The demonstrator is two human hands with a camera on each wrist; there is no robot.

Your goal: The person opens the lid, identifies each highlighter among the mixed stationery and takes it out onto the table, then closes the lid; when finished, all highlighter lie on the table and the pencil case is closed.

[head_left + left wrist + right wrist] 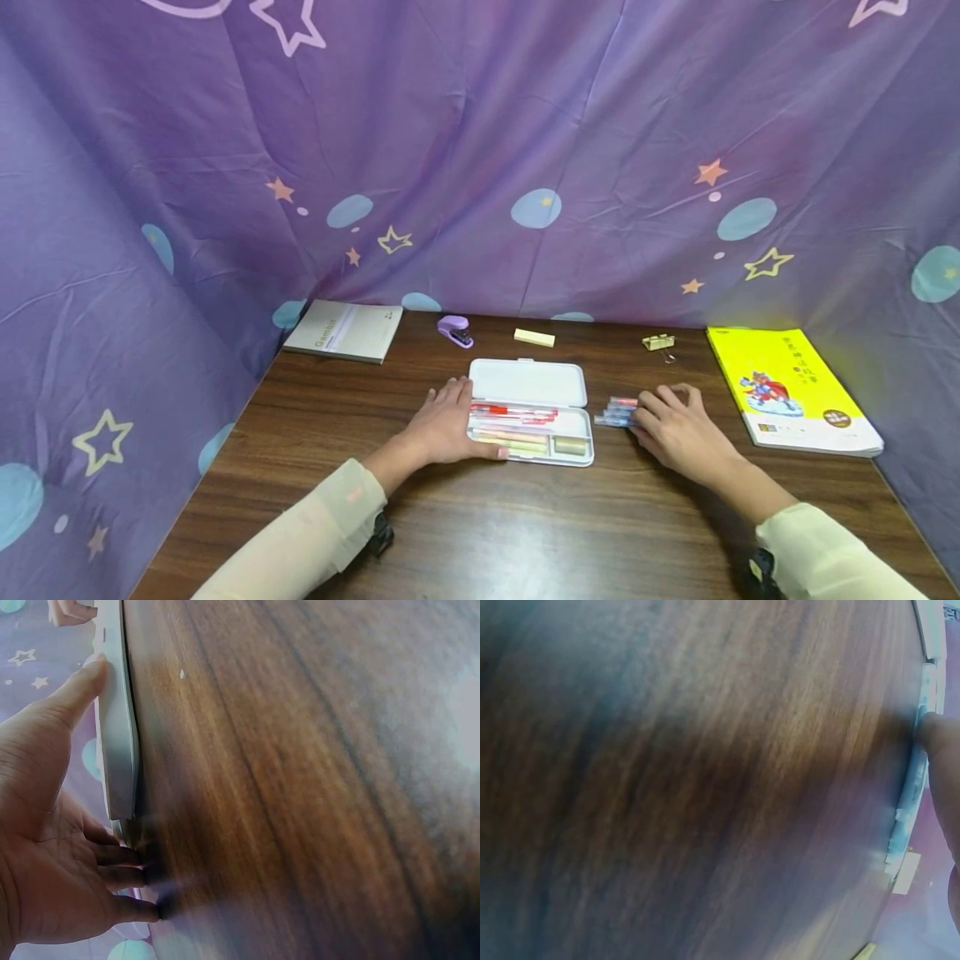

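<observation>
An open white pencil case [529, 412] lies at the middle of the wooden table [525, 525], its lid [527, 382] folded back. Its tray holds red pens and pale yellow markers. My left hand [448, 421] rests flat against the case's left end, thumb along its front edge. The left wrist view shows that thumb on the case rim [116, 750] and straight fingers [127, 877] on the table. Just right of the case lies a small bunch of blue-grey pens [615, 412]. My right hand [671, 421] bends its fingers over them. In the right wrist view a fingertip [939, 746] touches the pens [913, 787].
Along the back edge lie a grey notebook [345, 330], a purple stapler [455, 331], a pale yellow block [534, 337] and a gold binder clip [658, 342]. A yellow book [791, 387] lies at the right. Purple star-print cloth [480, 167] walls in three sides.
</observation>
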